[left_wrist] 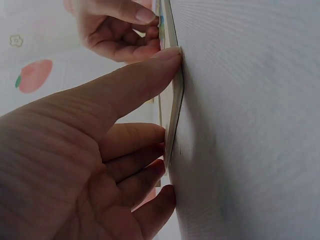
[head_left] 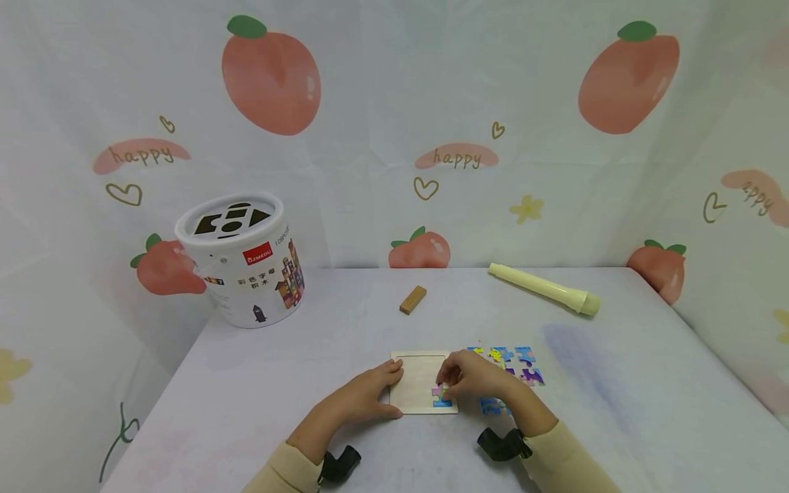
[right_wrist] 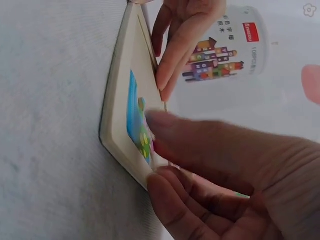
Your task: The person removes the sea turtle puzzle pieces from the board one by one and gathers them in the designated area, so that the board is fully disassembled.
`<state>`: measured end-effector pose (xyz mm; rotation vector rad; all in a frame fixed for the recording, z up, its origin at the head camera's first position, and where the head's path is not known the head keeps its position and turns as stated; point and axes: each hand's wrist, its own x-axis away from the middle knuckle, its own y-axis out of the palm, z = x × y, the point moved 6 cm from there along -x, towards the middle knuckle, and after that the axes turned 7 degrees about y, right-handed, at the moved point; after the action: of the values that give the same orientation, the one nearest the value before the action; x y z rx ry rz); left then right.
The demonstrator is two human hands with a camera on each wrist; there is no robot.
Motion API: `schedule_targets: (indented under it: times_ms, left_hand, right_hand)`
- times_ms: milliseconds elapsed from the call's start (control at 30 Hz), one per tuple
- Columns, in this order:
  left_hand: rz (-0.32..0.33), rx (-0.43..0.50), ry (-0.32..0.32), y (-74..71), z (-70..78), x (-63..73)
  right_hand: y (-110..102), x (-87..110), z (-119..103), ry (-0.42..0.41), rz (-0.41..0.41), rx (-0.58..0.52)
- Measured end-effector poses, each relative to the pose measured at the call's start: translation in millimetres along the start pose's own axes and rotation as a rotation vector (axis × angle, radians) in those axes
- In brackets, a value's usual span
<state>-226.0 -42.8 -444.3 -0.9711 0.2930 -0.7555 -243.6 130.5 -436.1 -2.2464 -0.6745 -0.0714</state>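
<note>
A shallow wooden puzzle tray point(head_left: 413, 390) lies flat on the table. My left hand point(head_left: 366, 394) holds its left side, thumb along the near edge and fingertips at the left rim. In the tray's near right corner is a colourful jigsaw section point(right_wrist: 132, 110), blue along its outer edge, with pink and green patches. Over that corner my right hand point(head_left: 474, 376) pinches a puzzle piece at the section's inner edge with thumb and curled fingers; they mostly hide it. Several loose puzzle pieces point(head_left: 527, 355) lie to the tray's right, partly behind the right hand and forearm.
A small wooden block point(head_left: 413, 300) lies beyond the tray. Further right at the back is a pale yellow stick-shaped object point(head_left: 542, 287) with a thicker end. A large white block tub point(head_left: 246, 267) stands at the back left, before a fruit-printed cloth point(head_left: 370, 82).
</note>
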Motion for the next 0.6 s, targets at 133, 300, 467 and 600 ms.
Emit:
schedule_targets:
  times_ms: [133,300,467,600]
  left_hand:
    - [0.0,-0.006,0.002,-0.2,0.3,0.3]
    - [0.004,-0.005,0.008,-0.8,0.3,0.7]
    - [0.0,-0.005,0.007,-1.2,0.5,0.9]
    - [-0.001,-0.006,0.009,-0.9,0.6,0.4]
  right_hand:
    - [-0.6,1.0,-0.4,0.014,0.036,0.018]
    - [1.4,-0.3,-1.2,-0.003,0.014,0.006]
    - [2.1,-1.2,0.4,-0.028,-0.018,-0.011]
    - [1.9,-2.0,4.9,-0.022,-0.027,-0.047]
